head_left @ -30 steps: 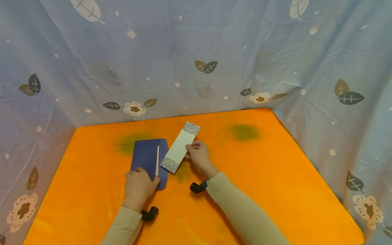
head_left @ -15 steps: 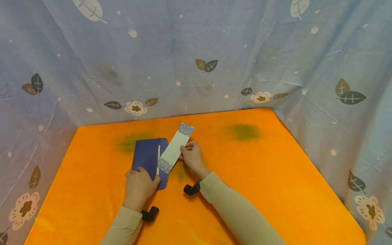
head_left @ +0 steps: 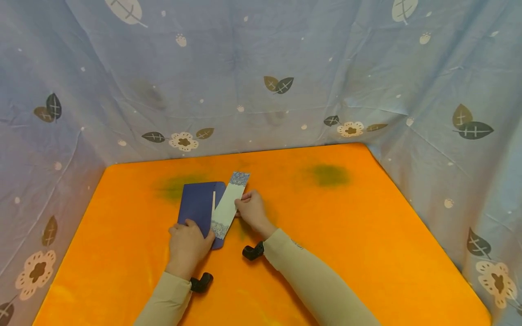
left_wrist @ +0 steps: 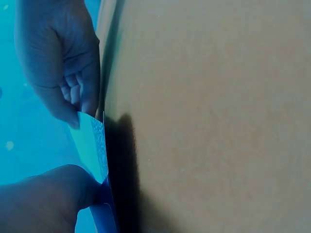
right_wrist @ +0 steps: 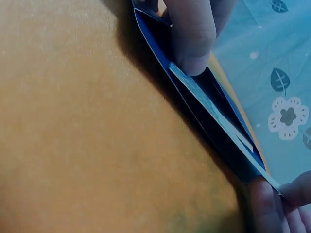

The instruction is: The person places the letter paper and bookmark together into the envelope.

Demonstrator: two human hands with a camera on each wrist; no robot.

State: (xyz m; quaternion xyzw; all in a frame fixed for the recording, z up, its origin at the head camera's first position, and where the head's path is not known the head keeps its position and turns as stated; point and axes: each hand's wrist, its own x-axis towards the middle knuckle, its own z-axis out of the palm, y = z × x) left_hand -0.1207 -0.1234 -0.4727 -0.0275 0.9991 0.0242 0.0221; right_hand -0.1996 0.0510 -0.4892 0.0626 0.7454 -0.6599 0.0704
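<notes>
A dark blue envelope lies at the left of the table, its flap side facing right and a narrow white strip along the opening. My left hand grips its lower part, thumb at the mouth. A pale card with lace-patterned ends slants over the flap, its lower end at the envelope's mouth. My right hand pinches the card's right edge. In the right wrist view, the card runs along the gaping mouth, with my left thumb against its edge.
An orange cloth covers the table. A pale blue curtain printed with leaves and flowers hangs behind it and on both sides. Each wrist carries a black camera mount, one on the left wrist and one on the right.
My right hand has moved left with the card, from beside the envelope to over its flap. The card now stands more steeply. My left hand stays on the envelope.
</notes>
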